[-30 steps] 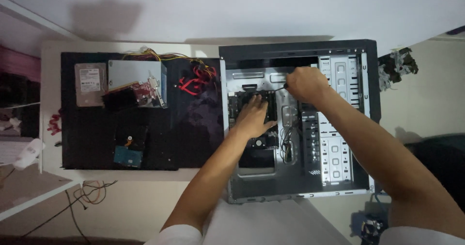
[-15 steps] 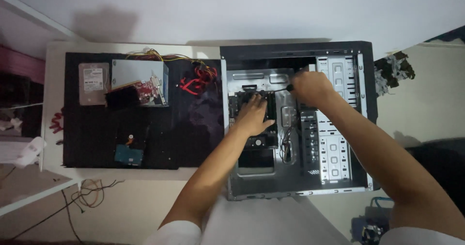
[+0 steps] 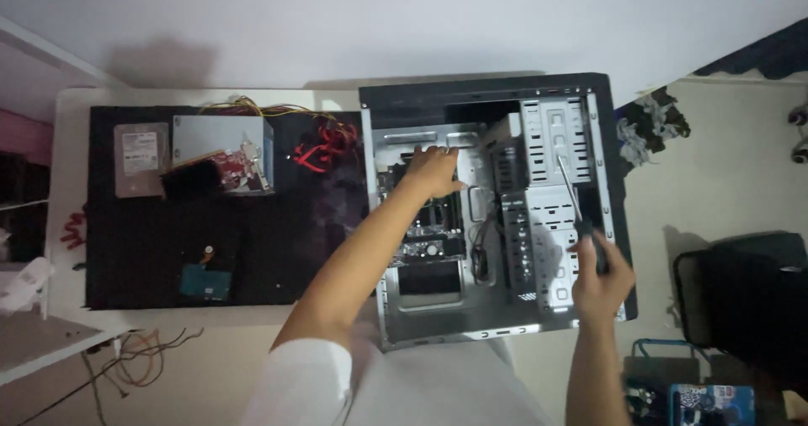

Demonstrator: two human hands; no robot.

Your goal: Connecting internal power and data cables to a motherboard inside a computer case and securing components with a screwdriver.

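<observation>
— Where do we stand?
— Our left hand (image 3: pixel 431 171) rests open on the motherboard (image 3: pixel 425 215), still seated in the open case (image 3: pixel 497 325); our right hand (image 3: pixel 599 279) grips a screwdriver (image 3: pixel 576 211). Power supply (image 3: pixel 220 140) and drives already lie on the worktop (image 3: pixel 143 249).

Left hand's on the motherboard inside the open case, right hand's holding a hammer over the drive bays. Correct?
Not quite. The right hand holds a screwdriver, not a hammer; the head view shows its thin shaft lying over the drive bays. The rest stands: the left hand rests on the motherboard inside the open case.
</observation>
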